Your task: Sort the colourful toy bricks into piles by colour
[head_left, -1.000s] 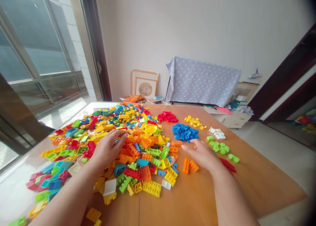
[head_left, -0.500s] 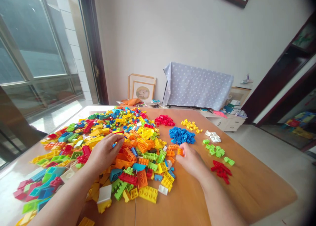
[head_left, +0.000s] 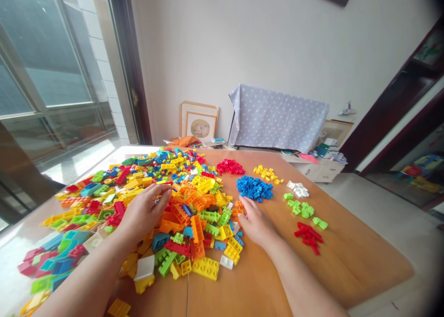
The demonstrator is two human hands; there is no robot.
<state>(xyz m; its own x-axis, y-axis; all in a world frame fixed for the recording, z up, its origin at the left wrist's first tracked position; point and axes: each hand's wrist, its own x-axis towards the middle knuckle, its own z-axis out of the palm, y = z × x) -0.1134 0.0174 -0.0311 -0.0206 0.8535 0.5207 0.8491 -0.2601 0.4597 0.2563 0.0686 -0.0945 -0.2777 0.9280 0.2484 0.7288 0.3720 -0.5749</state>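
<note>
A large heap of mixed toy building bricks (head_left: 205,268) covers the left and middle of the table. Over its middle hovers my left hand (head_left: 147,208), fingers loosely curved, the thumb apart from them; nothing shows in it. At the heap's right edge is my right hand (head_left: 255,220), its thumb and forefinger spread with nothing visible between them. Its fingertips are close to small orange bricks (head_left: 237,211) and a pile of blue bricks (head_left: 254,188). A longer orange brick (head_left: 197,229) stands tilted on the heap between my hands.
Separate small piles lie at the right: red bricks (head_left: 230,167), yellow bricks (head_left: 268,174), white bricks (head_left: 298,189), light green bricks (head_left: 302,208) and longer red pieces (head_left: 308,237). Beyond the wooden table (head_left: 354,261) stands something under a dotted cloth (head_left: 279,118).
My right hand has let go of an orange brick and moved slightly left, its fingers opening. A longer orange brick now stands out on the heap. My left hand has barely shifted.
</note>
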